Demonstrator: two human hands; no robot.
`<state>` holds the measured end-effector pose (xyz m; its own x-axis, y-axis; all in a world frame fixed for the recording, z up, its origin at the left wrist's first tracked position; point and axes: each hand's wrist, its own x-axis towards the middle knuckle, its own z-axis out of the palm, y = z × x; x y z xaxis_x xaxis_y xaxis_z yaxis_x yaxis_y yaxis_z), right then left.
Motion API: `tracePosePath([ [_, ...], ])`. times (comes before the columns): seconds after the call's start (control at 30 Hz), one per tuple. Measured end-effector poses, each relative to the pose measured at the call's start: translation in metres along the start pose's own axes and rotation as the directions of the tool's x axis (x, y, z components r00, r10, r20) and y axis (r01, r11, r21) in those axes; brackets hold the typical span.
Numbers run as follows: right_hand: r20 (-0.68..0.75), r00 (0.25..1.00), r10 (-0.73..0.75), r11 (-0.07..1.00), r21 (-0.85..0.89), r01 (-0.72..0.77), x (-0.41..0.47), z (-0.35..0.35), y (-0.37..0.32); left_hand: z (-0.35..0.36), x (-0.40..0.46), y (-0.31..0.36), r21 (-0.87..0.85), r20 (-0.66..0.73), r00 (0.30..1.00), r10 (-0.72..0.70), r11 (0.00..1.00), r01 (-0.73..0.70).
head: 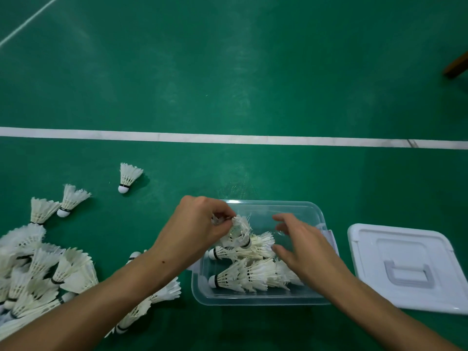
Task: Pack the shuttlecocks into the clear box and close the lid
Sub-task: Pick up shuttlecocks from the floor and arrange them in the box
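Observation:
The clear box (298, 207) sits on the green court floor, lidless, with several white feather shuttlecocks (243, 276) lying inside in nested rows. My left hand (195, 229) hovers over the box's left rim, fingers closed on a shuttlecock (239, 230) held above those inside. My right hand (302, 245) is over the middle of the box, fingers spread and empty, just right of that shuttlecock. The white lid (405, 264) lies flat on the floor to the right of the box, handle up.
A big pile of loose shuttlecocks (38, 272) covers the floor at the lower left, with a few strays (128, 177) farther out. A white court line (228, 139) crosses beyond the box. A wooden leg (457, 65) shows at the right edge.

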<state>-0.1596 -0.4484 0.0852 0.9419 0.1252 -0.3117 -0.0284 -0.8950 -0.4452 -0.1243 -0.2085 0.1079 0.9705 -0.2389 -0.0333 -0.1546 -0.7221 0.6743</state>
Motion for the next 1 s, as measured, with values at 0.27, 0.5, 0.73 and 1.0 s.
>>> tracePosePath([
  [0.27,-0.251,0.863,-0.438,0.887,0.035,0.46,-0.022,-0.018,-0.028,0.011,0.02,0.01,0.071,0.078,0.997,0.003,0.997,-0.009],
  [0.5,-0.224,0.849,-0.478,0.874,-0.212,0.437,-0.013,-0.008,-0.022,0.023,0.028,0.009,0.016,0.148,0.986,0.076,0.997,-0.079],
  [0.73,-0.352,0.882,-0.313,0.949,-0.142,0.28,-0.022,-0.024,0.002,0.023,0.025,0.01,-0.096,0.092,0.995,0.024,0.995,-0.015],
  [1.0,-0.468,0.878,-0.104,0.995,-0.048,0.093,-0.032,-0.021,0.021,0.081,0.016,0.011,0.38,0.315,0.949,-0.015,0.918,-0.111],
])
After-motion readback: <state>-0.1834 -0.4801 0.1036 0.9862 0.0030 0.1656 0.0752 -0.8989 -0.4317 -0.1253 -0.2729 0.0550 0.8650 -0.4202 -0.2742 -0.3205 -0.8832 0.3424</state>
